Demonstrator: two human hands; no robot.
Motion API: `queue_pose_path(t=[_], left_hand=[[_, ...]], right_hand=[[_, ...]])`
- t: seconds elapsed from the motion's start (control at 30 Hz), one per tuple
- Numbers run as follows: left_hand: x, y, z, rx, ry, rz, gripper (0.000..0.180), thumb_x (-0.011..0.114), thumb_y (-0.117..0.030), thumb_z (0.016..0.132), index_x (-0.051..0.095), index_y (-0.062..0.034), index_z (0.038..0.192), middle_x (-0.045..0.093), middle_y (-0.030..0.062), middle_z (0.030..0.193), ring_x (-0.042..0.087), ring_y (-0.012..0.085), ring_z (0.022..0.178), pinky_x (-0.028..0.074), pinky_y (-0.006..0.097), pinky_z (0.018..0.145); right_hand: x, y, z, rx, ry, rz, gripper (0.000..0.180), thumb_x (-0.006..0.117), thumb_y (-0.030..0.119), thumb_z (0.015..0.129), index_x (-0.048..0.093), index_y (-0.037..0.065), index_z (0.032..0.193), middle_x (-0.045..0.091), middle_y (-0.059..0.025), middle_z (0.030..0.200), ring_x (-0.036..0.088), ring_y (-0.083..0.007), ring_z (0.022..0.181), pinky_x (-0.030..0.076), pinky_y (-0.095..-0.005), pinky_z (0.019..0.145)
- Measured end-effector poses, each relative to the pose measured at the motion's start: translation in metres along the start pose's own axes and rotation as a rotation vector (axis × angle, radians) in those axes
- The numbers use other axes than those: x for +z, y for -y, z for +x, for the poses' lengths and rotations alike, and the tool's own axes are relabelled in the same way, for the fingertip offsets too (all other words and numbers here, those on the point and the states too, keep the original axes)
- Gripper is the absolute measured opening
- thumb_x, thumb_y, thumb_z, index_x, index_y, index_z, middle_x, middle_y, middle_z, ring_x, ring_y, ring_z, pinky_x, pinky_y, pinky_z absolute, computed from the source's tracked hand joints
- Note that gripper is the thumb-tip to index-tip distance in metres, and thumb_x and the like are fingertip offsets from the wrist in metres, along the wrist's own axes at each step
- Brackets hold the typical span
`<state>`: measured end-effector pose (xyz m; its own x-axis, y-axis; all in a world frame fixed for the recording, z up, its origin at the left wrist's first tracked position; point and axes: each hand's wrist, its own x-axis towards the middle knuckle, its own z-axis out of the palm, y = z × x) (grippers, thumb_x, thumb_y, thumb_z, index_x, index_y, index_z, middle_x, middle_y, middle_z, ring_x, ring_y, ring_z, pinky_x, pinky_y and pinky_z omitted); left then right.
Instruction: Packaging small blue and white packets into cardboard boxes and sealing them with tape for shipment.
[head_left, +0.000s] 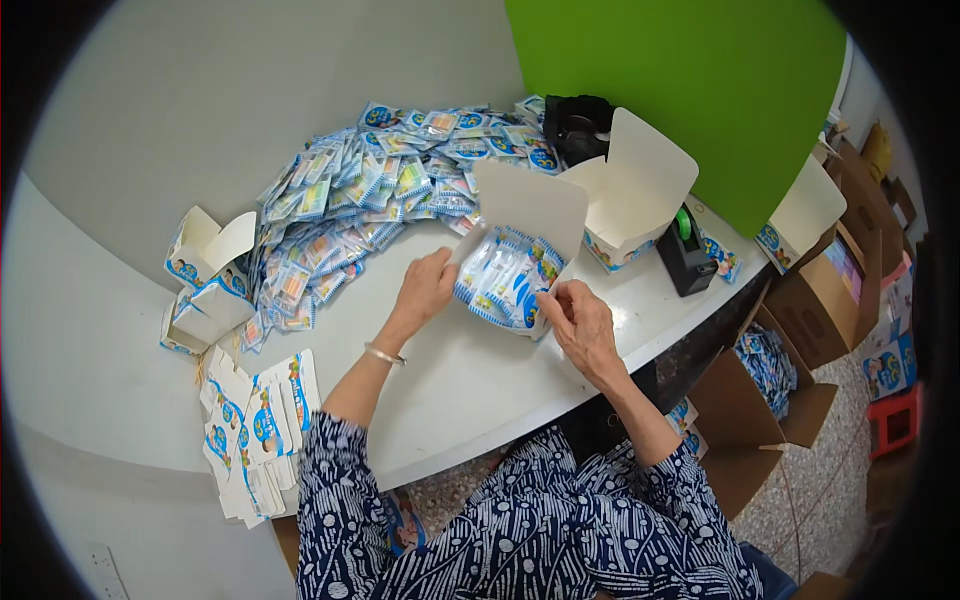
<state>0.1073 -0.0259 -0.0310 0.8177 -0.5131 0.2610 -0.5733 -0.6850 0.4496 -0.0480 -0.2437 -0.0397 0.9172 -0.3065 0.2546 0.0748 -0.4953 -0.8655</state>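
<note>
In front of me a small white carton [535, 196] stands with its lid raised, filled with several small blue-and-white packets [508, 278]. My left hand [428, 283], with a bangle at the wrist, has its fingers curled at the carton's left side. My right hand [583, 325] is closed at the front right side, thumb and fingers bent against the carton's edge. Part of each hand's grip is hidden. Behind the carton, a large heap of the same kind of packets [350, 190] spreads along the wall.
Another open white carton [640, 170] and a black tape dispenser [686, 255] stand at the right. Small cartons [207, 310] and flattened cartons [265, 425] lie at the left. Brown cardboard boxes [735, 410] and a red stool [893, 425] are beyond the table's right edge.
</note>
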Motion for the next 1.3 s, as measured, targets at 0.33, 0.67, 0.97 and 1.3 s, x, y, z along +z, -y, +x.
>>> queue_pose_path(t=[0.33, 0.67, 0.97, 1.3], left_hand=[[-0.095, 0.104, -0.176, -0.36, -0.386, 0.353, 0.027, 0.052, -0.01, 0.085, 0.058, 0.0015, 0.108, 0.065, 0.0211, 0.082, 0.066, 0.0294, 0.072, 0.053, 0.041, 0.07], [-0.004, -0.027, 0.031, 0.408, -0.181, 0.31, 0.065, 0.072, -0.011, 0.075, 0.045, -0.0113, 0.135, 0.04, 0.0179, 0.142, 0.044, 0.0427, 0.125, 0.038, 0.05, 0.102], [0.069, 0.023, 0.132, 0.395, -0.089, 0.831, 0.078, 0.069, -0.014, 0.077, 0.029, -0.0201, 0.143, 0.046, 0.0205, 0.121, 0.054, 0.0409, 0.102, 0.053, 0.048, 0.068], [0.035, -0.037, -0.036, 0.41, 0.107, 0.63, 0.068, 0.054, 0.003, 0.08, 0.035, -0.0137, 0.143, 0.043, 0.0314, 0.13, 0.051, 0.0489, 0.111, 0.055, 0.044, 0.067]], right_hand=[[0.015, 0.001, 0.013, -0.617, 0.101, -0.04, 0.043, 0.074, 0.022, 0.08, 0.058, 0.002, 0.114, 0.06, -0.0176, 0.112, 0.057, -0.0353, 0.106, 0.046, -0.0432, 0.088], [-0.06, -0.058, 0.071, -0.475, -0.234, -1.05, 0.008, 0.069, 0.011, 0.074, 0.065, 0.004, 0.072, 0.058, -0.0085, 0.079, 0.054, -0.0257, 0.091, 0.033, -0.0442, 0.102], [-0.072, -0.044, 0.065, -0.524, -0.092, -0.899, 0.007, 0.066, 0.008, 0.076, 0.063, 0.002, 0.074, 0.056, -0.0111, 0.082, 0.053, -0.0281, 0.093, 0.032, -0.0462, 0.104], [-0.074, -0.049, 0.062, -0.528, -0.083, -0.882, 0.007, 0.066, 0.006, 0.075, 0.061, 0.001, 0.075, 0.055, -0.0116, 0.086, 0.052, -0.0285, 0.097, 0.032, -0.0462, 0.105]])
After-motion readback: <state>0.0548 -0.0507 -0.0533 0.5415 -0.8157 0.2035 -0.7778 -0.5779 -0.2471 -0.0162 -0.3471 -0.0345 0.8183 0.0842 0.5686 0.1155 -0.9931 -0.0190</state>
